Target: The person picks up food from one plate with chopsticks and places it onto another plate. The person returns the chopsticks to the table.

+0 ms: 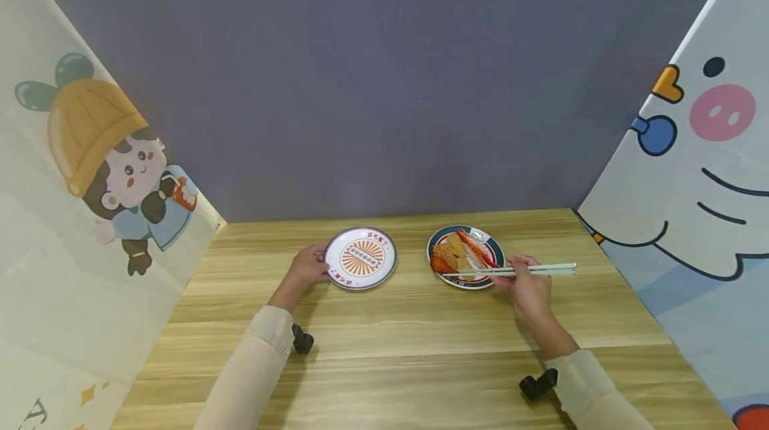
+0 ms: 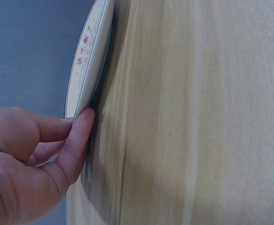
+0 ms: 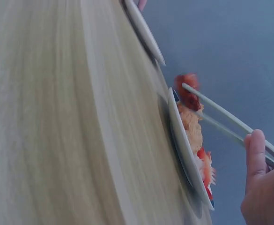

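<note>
My left hand (image 1: 310, 265) pinches the rim of a white plate (image 1: 386, 259) with a striped sun pattern, its thumb and fingertips on the left edge. Chopsticks (image 1: 554, 270) are held in my right hand (image 1: 530, 291), reaching left across a dark-rimmed plate (image 1: 496, 248). In the right wrist view their tips lie on either side of a reddish-brown food piece (image 3: 188, 89), seemingly raised a little over that plate's far edge. Golden-brown pieces (image 1: 455, 247) and a red-and-white prawn-like piece (image 1: 476, 250) lie on the same plate.
Both plates stand on a wood-grain table (image 1: 396, 363), near a grey back panel (image 1: 384, 96). Cartoon-printed side panels (image 1: 48, 236) flank the table. A black wrist mount (image 1: 302, 340) hangs beside the left sleeve, another one (image 1: 537, 385) beside the right.
</note>
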Motion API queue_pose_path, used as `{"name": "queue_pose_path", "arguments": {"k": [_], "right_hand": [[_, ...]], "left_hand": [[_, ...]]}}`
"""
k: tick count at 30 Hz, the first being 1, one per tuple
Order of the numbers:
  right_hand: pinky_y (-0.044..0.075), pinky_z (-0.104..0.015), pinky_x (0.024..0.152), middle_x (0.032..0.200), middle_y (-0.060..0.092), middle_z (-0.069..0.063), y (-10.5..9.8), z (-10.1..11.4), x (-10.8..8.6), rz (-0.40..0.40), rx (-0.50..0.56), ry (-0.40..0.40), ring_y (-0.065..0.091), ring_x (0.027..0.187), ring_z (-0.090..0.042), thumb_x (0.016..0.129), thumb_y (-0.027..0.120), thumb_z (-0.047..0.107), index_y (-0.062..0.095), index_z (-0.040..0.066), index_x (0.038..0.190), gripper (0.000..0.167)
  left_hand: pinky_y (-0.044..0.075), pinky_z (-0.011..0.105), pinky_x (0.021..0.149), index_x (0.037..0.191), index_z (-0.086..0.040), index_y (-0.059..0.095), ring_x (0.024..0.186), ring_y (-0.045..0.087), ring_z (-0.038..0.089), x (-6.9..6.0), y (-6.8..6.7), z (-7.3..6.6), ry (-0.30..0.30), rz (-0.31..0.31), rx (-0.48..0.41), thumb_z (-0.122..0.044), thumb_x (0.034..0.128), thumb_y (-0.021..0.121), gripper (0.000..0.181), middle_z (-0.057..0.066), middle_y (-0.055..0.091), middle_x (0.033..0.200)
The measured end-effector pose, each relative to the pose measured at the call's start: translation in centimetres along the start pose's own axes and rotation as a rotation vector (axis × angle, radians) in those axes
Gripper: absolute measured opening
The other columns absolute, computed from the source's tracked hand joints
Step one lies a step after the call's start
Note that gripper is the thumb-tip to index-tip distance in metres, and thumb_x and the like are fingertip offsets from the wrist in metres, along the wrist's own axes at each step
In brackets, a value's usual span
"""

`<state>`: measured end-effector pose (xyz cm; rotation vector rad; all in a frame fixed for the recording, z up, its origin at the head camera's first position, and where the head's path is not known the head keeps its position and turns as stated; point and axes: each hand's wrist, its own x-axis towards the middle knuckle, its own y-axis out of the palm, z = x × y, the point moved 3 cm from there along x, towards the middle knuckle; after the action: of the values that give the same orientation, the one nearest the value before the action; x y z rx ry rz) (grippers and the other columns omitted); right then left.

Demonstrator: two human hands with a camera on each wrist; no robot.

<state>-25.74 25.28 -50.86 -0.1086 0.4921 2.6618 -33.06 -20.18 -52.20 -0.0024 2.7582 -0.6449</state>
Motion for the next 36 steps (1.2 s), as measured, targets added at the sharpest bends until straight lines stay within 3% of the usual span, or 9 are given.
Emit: {"name": "queue_pose_path", "arguments": {"k": [6,12,22,31,36], "right_hand": [[0.064,-0.026,0.052,0.076,0.068,-0.006,-0.3,0.5,-0.1,-0.007,-0.019,-0.041,0.071,0.055,-0.015,0.107,0.048,0.013,0.062,0.004,0.094,0.021],[0.064,-0.026,0.05,0.074,0.069,-0.006,-0.1,0.7,-0.3,-0.019,-0.012,-0.077,0.071,0.056,-0.015,0.106,0.05,0.012,0.063,0.007,0.088,0.023],[0.066,-0.027,0.058,0.074,0.07,-0.004,1.0,0.8,-0.9,0.045,-0.057,-0.127,0.073,0.062,-0.015,0.106,0.051,0.014,0.06,0.002,0.092,0.021],[0.067,-0.029,0.064,0.084,0.069,-0.003,2.2,0.6,-2.5,0.14,-0.243,-0.139,0.075,0.064,-0.014,0.106,0.051,0.017,0.056,-0.004,0.105,0.022],[0.067,-0.028,0.064,0.082,0.069,-0.004,3.0,0.2,-3.1,0.181,-0.291,-0.185,0.074,0.062,-0.013,0.106,0.052,0.015,0.055,-0.014,0.11,0.029]], "left_hand": [[0.067,0.027,0.072,0.151,-0.002,0.045,0.086,0.063,0.02,-0.1,-0.1,0.0,-0.009,-0.003,0.013,0.007,0.0935,0.06,0.06,0.018,0.053,0.118],[0.067,0.027,0.071,0.151,-0.001,0.045,0.087,0.063,0.021,-0.2,-0.1,0.0,0.004,0.006,0.015,0.007,0.0937,0.06,0.06,0.019,0.053,0.117],[0.067,0.026,0.071,0.15,-0.001,0.045,0.087,0.063,0.02,-0.2,-0.2,0.1,0.021,-0.001,0.024,0.006,0.0931,0.06,0.059,0.02,0.054,0.119],[0.067,0.026,0.073,0.151,-0.001,0.044,0.091,0.064,0.022,-0.3,-0.1,0.0,0.018,0.002,0.039,0.006,0.0943,0.059,0.059,0.021,0.053,0.123],[0.067,0.027,0.073,0.151,0.0,0.044,0.091,0.064,0.022,-0.3,-0.1,-0.1,0.018,0.006,0.028,0.007,0.0941,0.059,0.059,0.021,0.053,0.121]]}}
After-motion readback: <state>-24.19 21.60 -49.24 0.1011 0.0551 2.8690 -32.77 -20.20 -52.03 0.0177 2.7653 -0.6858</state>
